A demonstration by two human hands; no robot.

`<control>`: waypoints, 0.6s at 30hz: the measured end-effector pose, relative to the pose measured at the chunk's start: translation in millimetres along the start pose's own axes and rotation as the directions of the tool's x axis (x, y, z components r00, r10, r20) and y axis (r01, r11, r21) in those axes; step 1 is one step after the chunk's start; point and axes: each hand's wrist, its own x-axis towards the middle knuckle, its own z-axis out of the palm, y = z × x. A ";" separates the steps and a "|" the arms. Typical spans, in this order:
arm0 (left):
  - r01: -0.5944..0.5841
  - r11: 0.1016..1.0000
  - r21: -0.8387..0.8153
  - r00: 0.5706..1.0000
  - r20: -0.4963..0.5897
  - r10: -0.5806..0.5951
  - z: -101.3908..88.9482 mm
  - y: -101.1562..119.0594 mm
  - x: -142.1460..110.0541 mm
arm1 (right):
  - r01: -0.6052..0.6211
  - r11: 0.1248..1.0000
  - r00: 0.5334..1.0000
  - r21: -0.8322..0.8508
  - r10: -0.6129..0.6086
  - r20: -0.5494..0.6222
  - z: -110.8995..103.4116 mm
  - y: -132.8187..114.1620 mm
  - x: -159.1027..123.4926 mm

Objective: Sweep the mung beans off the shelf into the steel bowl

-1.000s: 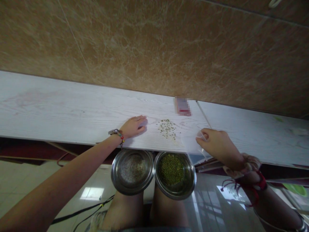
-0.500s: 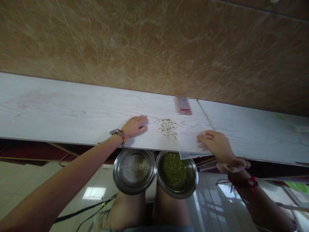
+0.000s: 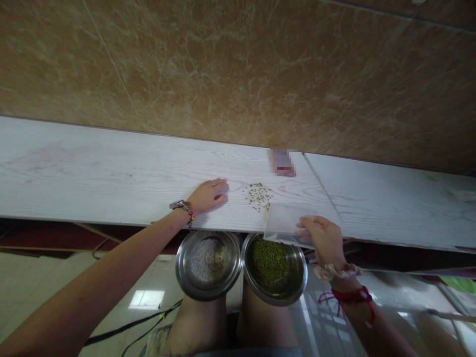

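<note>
My left hand (image 3: 208, 195) lies flat on the white wooden counter, fingers stretched out, holding nothing. Right of it a loose patch of mung beans mixed with pale grains (image 3: 257, 196) is spread on the wood. My right hand (image 3: 323, 237) pinches a translucent plastic sheet (image 3: 279, 222), which may be a bag, at the counter's front edge. Its left end touches or nearly touches the patch. Just below the sheet, a steel bowl of mung beans (image 3: 268, 262) rests on my knee. Beside it, another steel bowl holds white grains (image 3: 206, 259).
A pixelated, blurred object (image 3: 283, 162) stands at the back of the counter (image 3: 92, 168), against the brown marbled wall (image 3: 223, 74). Black cables (image 3: 130, 322) run over the tiled floor at the lower left. A seam crosses the counter on the right.
My right hand has moved left and down toward me, bringing the plastic sheet closer over the mung bean bowl. My left hand stays in place.
</note>
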 end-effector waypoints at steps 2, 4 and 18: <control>0.003 1.000 0.002 1.000 0.003 -0.003 -0.6 0.9 0.0 | -0.010 1.000 1.000 0.029 0.010 0.005 7.6 0.5 -1.4; 0.007 1.000 -0.001 1.000 0.001 -0.007 -1.4 1.8 -0.1 | -0.014 0.999 1.000 0.050 0.014 0.013 15.4 -1.0 -2.5; 0.100 0.993 -0.059 0.993 -0.057 -0.103 -3.4 -0.7 -1.9 | 0.013 0.999 0.998 0.052 -0.016 0.060 68.6 -12.9 0.5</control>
